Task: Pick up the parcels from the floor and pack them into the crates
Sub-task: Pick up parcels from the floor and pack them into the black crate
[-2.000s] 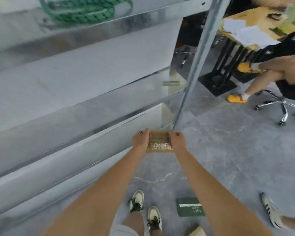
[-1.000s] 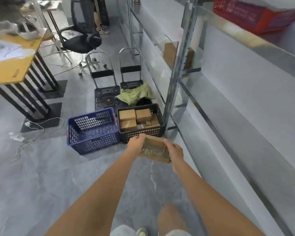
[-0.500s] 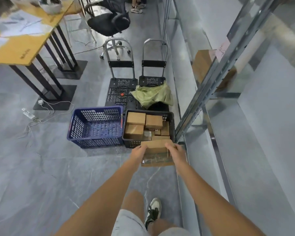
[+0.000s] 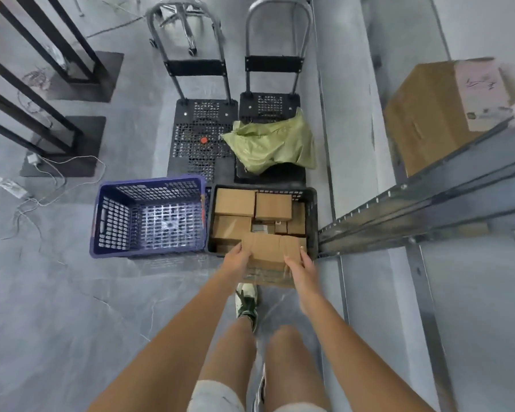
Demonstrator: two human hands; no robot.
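Place: storeroom or small warehouse.
Shelving: galvanised steel racking (image 4: 428, 209) along the right, holding a large cardboard carton (image 4: 434, 114).
Handling gear: two folding platform trolleys (image 4: 202, 138) parked on the grey floor (image 4: 42, 307).
Containers: blue crate (image 4: 149, 218) and black crate (image 4: 311, 221) beside the racking.

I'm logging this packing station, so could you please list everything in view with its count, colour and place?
held parcel: one, brown, over black crate's near rim
black crate: one, against the shelving
packed parcels: several, brown, in black crate
blue crate: one, left of black crate
hand trolleys: two, black, behind crates
sack: one, green, on the right-side trolley
carton: one, brown, on shelf
table legs: black, far left
cables: white, on floor
hands: left hand, right hand, gripping the held parcel's ends
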